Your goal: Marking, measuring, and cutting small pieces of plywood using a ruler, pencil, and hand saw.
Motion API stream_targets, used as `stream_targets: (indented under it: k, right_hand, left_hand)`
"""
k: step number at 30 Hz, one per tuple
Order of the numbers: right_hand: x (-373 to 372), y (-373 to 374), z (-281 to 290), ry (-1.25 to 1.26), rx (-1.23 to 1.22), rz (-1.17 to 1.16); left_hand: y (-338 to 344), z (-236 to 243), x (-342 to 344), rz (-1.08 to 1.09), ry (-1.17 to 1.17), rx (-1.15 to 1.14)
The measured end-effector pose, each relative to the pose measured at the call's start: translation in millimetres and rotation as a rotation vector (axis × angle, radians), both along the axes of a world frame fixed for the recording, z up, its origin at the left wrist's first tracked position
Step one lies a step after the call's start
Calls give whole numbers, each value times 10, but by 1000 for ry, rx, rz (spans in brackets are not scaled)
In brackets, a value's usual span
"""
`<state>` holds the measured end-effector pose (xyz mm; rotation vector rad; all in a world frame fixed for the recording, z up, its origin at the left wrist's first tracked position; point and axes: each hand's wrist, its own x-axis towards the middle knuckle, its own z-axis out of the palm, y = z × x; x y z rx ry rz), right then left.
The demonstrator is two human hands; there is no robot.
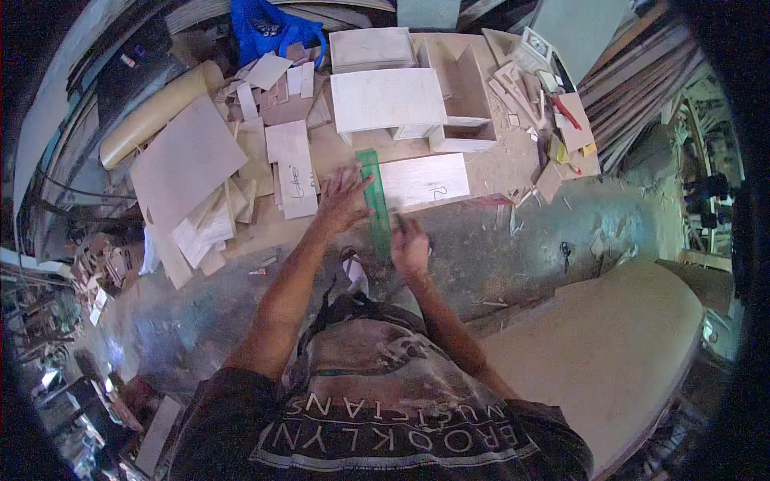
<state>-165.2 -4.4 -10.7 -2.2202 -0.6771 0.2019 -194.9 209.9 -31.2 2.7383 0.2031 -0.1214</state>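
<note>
A green see-through ruler (374, 180) lies across the table edge, with its near end sticking out past it. My left hand (345, 197) presses on its left side, fingers spread flat. To the ruler's right is a pale thin wood sheet (417, 172) with a handwritten mark, its left edge against or under the ruler. My right hand (411, 250) is closed beside the ruler's near end, just off the table edge. What its fingers hold, a small dark tip, is too blurred to name.
White box-like wooden pieces (389, 94) stand at the back of the worktable (501, 164). Thin wood offcuts (188, 152) pile up at the left, near a rolled sheet (164, 112) and a blue bag (277, 36). Red-handled pliers (567, 112) lie right. A large board (597, 337) is behind right.
</note>
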Motion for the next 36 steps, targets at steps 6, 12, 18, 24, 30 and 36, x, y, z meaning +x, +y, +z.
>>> stream_targets:
  k: [6, 12, 18, 24, 30, 36]
  right_hand:
    - [657, 186, 447, 156, 137, -79]
    - [1006, 445, 206, 233, 288, 36]
    - [1093, 550, 57, 245, 296, 101]
    - [1148, 552, -30, 112, 209, 198]
    - [1174, 585, 113, -115, 134, 348]
    - [828, 199, 371, -6, -232, 523]
  left_hand:
    - [1, -4, -27, 22, -18, -3]
    - [0, -78, -34, 20, -57, 27]
    - [-28, -7, -48, 11, -108, 13]
    - [-67, 26, -23, 24, -110, 63]
    - [-20, -66, -52, 21, -170, 139]
    - [-27, -17, -21, 38, -94, 27]
